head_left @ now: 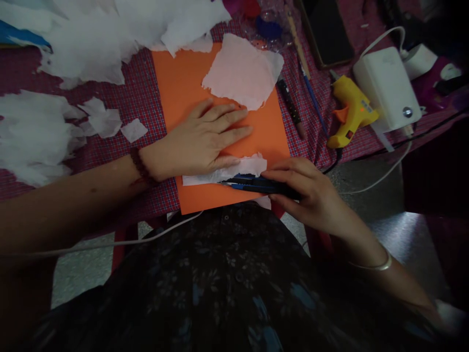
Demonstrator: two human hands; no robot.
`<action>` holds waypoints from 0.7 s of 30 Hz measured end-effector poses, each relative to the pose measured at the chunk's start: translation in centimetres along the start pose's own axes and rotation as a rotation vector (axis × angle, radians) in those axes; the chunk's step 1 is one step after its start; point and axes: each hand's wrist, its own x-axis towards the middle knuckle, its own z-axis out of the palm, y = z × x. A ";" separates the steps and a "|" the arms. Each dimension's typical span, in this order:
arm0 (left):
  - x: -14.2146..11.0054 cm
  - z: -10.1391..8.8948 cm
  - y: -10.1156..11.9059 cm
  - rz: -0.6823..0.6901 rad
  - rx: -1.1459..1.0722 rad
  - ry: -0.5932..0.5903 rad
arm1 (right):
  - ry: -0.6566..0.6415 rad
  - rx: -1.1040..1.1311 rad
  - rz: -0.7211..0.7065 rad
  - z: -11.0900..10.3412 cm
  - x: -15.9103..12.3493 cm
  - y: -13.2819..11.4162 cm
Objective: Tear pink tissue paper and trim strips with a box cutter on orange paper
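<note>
An orange sheet (183, 98) lies on the table at the front edge. My left hand (205, 137) rests flat on it with the fingers spread, the thumb at a narrow white paper strip (198, 179). In my right hand (308, 190) is a blue and black utility knife (252, 183), its blade pointing left over the strip. Whether the blade touches the paper I cannot tell. Beyond my left fingers, a torn piece of white paper (244, 71) covers the sheet's upper right part.
Torn white paper (84, 39) is heaped at the back left, with more scraps (29, 137) nearer. To the right are a dark pen (290, 105), a paintbrush (311, 93), a yellow glue gun (350, 112), a white box (388, 88) with cables, and a phone (326, 29).
</note>
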 end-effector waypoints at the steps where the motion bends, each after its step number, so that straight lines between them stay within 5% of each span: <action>1: 0.0 0.0 0.1 0.001 0.006 -0.003 | 0.001 -0.003 -0.006 0.1 0.2 0.0; 21: 0.2 0.1 -0.8 0.021 -0.103 -0.017 | 0.034 -0.024 0.063 1.3 -2.1 -2.9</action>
